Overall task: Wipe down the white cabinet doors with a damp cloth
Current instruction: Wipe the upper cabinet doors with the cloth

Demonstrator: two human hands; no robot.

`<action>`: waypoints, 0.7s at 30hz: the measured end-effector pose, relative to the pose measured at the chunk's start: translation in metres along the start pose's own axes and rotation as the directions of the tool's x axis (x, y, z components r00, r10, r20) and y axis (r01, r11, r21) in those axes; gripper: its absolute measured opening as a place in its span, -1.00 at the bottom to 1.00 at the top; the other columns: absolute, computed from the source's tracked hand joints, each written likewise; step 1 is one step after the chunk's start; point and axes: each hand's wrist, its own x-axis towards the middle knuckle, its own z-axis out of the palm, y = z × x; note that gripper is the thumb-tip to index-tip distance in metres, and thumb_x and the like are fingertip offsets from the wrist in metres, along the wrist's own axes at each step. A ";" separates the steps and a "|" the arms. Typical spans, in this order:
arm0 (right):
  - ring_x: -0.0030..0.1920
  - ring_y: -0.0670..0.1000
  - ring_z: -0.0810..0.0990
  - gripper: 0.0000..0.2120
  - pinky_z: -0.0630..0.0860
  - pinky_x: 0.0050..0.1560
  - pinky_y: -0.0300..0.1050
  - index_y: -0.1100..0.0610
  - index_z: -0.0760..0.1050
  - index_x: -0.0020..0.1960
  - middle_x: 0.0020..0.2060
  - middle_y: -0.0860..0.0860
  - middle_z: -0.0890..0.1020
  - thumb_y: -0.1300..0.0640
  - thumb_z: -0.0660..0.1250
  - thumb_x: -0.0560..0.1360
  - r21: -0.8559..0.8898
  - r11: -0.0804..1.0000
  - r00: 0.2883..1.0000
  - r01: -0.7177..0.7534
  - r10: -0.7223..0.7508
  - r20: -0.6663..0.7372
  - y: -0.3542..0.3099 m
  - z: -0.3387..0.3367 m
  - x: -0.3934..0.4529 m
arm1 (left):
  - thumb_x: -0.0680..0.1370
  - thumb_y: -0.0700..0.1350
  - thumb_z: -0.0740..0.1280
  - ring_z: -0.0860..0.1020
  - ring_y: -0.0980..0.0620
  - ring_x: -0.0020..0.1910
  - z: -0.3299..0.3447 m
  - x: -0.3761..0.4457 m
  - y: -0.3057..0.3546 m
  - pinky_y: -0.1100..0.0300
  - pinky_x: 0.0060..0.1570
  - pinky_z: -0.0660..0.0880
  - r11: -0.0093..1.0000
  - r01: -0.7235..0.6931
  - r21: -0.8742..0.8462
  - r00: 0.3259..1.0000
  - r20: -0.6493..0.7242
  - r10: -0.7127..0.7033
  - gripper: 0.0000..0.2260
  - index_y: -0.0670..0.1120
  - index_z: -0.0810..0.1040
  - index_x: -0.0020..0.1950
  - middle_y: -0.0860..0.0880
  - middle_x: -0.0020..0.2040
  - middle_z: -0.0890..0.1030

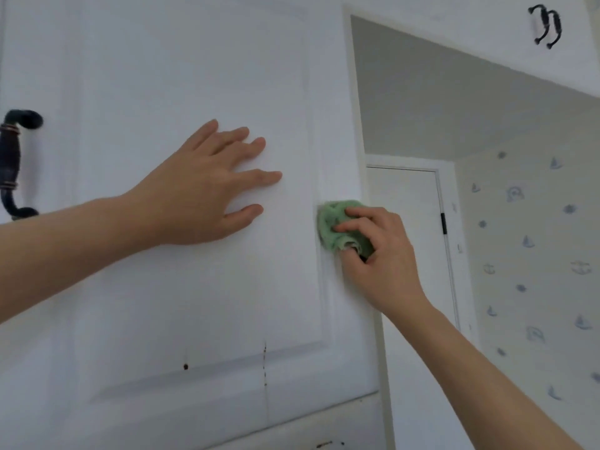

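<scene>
A white cabinet door [162,303] with a raised panel fills the left and middle of the view. My left hand [207,186] lies flat on the panel, fingers straight and spread. My right hand [380,254] grips a bunched green cloth [331,228] and holds it against the door's right frame strip, close to the edge. Dark specks and a thin dark vertical line [265,362] mark the lower part of the panel.
A black curved handle [13,164] sits at the door's left edge. Two small black handles [547,26] show on a white cabinet at top right. Beyond the door's right edge are a white room door [409,241] and wallpaper [535,254] with blue nautical prints.
</scene>
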 end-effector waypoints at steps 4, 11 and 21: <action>0.00 -0.03 0.49 -0.80 0.45 0.01 -0.09 0.09 0.65 -0.09 -0.02 -0.05 0.60 0.09 0.35 0.33 -0.035 0.977 0.968 0.211 -0.204 0.145 -0.002 0.001 -0.080 | 0.58 0.22 0.10 0.31 -0.26 0.51 -0.003 -0.007 0.006 -0.30 0.50 0.16 1.000 -0.021 0.017 0.999 0.043 0.021 -0.49 0.08 0.48 0.46 -0.22 0.51 0.39; -0.21 -0.15 0.43 -0.72 0.47 -0.25 -0.26 0.01 0.62 0.15 0.04 -0.11 0.41 0.07 0.34 0.45 -0.018 0.999 0.998 0.036 -0.035 0.048 0.011 -0.007 -0.025 | 0.58 0.02 0.29 0.52 -0.23 0.19 -0.004 -0.021 0.021 -0.12 0.24 0.43 0.991 -0.123 -0.062 0.991 -0.060 0.119 -0.73 -0.02 0.65 0.20 -0.16 0.30 0.57; -0.22 -0.04 0.52 -0.69 0.52 -0.32 -0.15 0.01 0.60 0.13 0.07 -0.01 0.49 0.04 0.29 0.42 -0.056 0.998 0.999 -0.037 0.037 -0.006 0.004 0.005 -0.111 | 0.61 -0.04 0.29 0.57 -0.23 0.19 -0.006 -0.072 0.026 -0.12 0.19 0.48 0.982 -0.161 -0.095 0.986 -0.067 0.155 -0.75 -0.06 0.68 0.19 -0.14 0.27 0.61</action>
